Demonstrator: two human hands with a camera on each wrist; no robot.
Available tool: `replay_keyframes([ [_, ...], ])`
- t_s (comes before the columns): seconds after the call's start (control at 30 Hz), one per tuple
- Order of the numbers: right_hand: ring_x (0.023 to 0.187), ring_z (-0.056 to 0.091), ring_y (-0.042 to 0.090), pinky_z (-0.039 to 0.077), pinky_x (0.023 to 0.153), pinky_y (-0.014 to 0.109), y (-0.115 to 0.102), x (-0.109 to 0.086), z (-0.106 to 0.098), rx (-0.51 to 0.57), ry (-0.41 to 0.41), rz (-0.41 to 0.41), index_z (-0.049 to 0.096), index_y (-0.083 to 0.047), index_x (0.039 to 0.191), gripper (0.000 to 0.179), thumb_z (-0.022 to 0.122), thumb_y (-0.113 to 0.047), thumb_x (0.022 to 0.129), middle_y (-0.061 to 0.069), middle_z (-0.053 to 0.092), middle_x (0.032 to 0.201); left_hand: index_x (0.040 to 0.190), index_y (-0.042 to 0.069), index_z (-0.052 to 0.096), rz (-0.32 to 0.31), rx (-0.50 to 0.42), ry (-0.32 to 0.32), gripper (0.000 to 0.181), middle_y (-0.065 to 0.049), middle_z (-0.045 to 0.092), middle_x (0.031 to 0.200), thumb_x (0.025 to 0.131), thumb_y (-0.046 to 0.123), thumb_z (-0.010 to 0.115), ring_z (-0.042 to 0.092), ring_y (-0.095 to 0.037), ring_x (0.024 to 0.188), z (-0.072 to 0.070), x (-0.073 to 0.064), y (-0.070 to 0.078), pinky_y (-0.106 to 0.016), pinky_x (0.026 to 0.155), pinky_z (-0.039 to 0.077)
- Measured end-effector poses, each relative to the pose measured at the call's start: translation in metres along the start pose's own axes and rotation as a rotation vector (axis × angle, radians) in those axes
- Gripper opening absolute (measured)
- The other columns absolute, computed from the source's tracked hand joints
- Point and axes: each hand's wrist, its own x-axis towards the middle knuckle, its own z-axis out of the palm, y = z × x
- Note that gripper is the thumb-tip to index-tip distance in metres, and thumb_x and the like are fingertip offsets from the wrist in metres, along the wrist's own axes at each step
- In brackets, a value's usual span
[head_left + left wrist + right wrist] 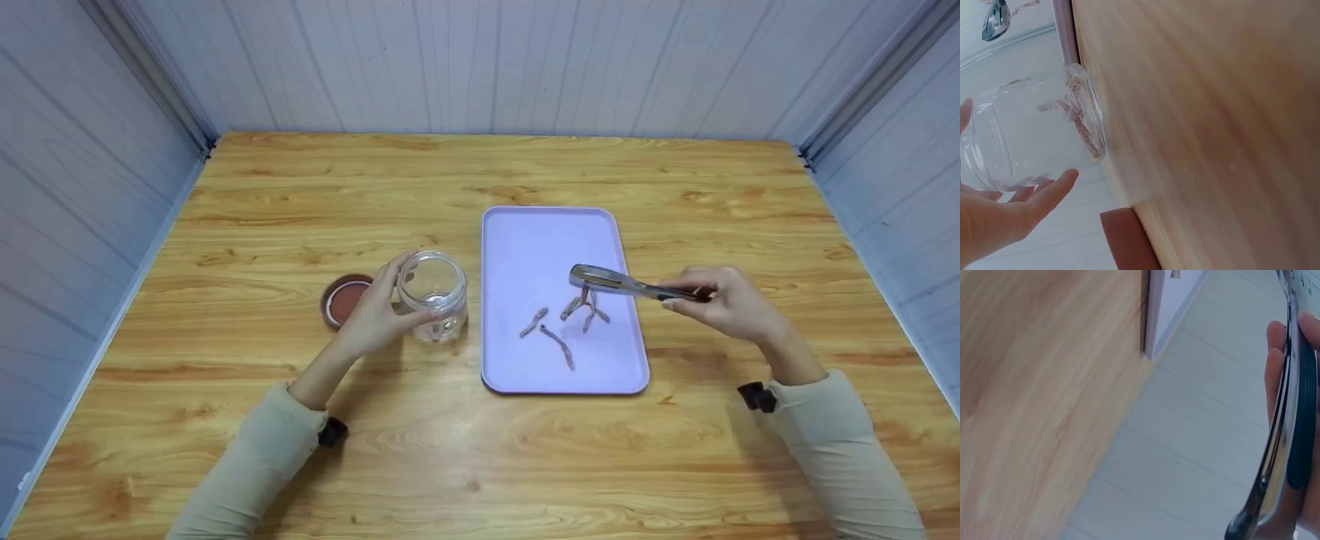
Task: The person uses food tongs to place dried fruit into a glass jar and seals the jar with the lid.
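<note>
My left hand (375, 321) grips a clear glass jar (431, 279), thumb and fingers on opposite sides. The jar stands upright and uncapped on the table; in the left wrist view, brown twisted strips (1078, 115) lie at its bottom. My right hand (731, 304) holds metal tongs (611, 280) with dark grips, pointing left over the light purple tray (547, 236). Brown dried-looking strips hang at the tongs' tips above the tray, partly overlapping those behind them. Several more strips (559, 346) lie on the tray's near half.
A reddish-brown lid (345, 301) rests on the wooden table (480, 450) left of the jar, partly behind my left hand. The jar stands just left of the tray. Pale panelled walls (465, 67) enclose the table at the back and sides.
</note>
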Motion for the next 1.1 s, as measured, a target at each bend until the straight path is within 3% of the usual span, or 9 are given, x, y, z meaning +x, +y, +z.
replay_keyframes([
  [0.1, 0.046, 0.038, 0.011, 0.032, 0.039, 0.022, -0.002, 0.005, -0.002, 0.001, 0.006, -0.017, 0.065, 0.008, 0.093, 0.022, 0.062, 0.016, 0.072, 0.009, 0.058, 0.068, 0.135, 0.001, 0.027, -0.005, -0.001, -0.004, 0.081, -0.02, 0.035, 0.13, 0.072, 0.018, 0.074, 0.033, -0.033, 0.118, -0.001, 0.0, -0.001, -0.045, 0.096, 0.028],
  [0.33, 0.045, 0.038, 0.011, 0.031, 0.038, 0.021, -0.009, 0.014, -0.005, -0.031, 0.02, -0.062, 0.066, 0.008, 0.092, 0.023, 0.062, 0.016, 0.071, 0.009, 0.059, 0.069, 0.137, 0.01, 0.027, -0.01, 0.029, 0.008, 0.088, -0.008, 0.036, 0.132, 0.068, 0.037, 0.074, 0.034, -0.023, 0.119, 0.004, 0.008, -0.031, -0.042, 0.096, 0.028],
  [0.57, 0.048, 0.041, 0.01, 0.035, 0.041, 0.018, -0.018, 0.024, -0.009, -0.08, 0.034, -0.1, 0.066, 0.007, 0.091, 0.023, 0.064, 0.016, 0.07, 0.008, 0.059, 0.068, 0.137, 0.014, 0.027, 0.009, 0.036, 0.014, 0.088, -0.006, 0.037, 0.132, 0.068, 0.042, 0.073, 0.034, -0.021, 0.118, 0.004, 0.008, -0.035, -0.044, 0.095, 0.028],
  [0.77, 0.048, 0.043, 0.01, 0.037, 0.043, 0.017, -0.025, 0.034, -0.012, -0.108, 0.033, -0.128, 0.066, 0.008, 0.092, 0.024, 0.064, 0.016, 0.069, 0.008, 0.059, 0.068, 0.137, 0.013, 0.027, 0.001, 0.041, 0.002, 0.087, -0.008, 0.035, 0.132, 0.069, 0.038, 0.073, 0.033, -0.022, 0.119, 0.003, 0.007, -0.03, -0.045, 0.095, 0.028],
  [1.0, 0.048, 0.044, 0.012, 0.037, 0.043, 0.017, -0.034, 0.045, -0.011, -0.129, 0.031, -0.121, 0.066, 0.008, 0.089, 0.02, 0.065, 0.014, 0.07, 0.007, 0.059, 0.067, 0.136, 0.0, 0.026, -0.001, 0.006, -0.01, 0.08, -0.02, 0.033, 0.132, 0.073, 0.017, 0.073, 0.031, -0.033, 0.12, -0.002, -0.002, 0.003, -0.048, 0.096, 0.026],
  [1.1, 0.049, 0.045, 0.012, 0.038, 0.043, 0.017, -0.037, 0.049, -0.011, -0.129, 0.025, -0.126, 0.066, 0.008, 0.089, 0.019, 0.065, 0.014, 0.071, 0.007, 0.059, 0.067, 0.135, 0.0, 0.026, -0.001, 0.001, -0.009, 0.08, -0.02, 0.033, 0.132, 0.073, 0.017, 0.073, 0.031, -0.033, 0.12, -0.002, -0.002, 0.004, -0.048, 0.096, 0.026],
])
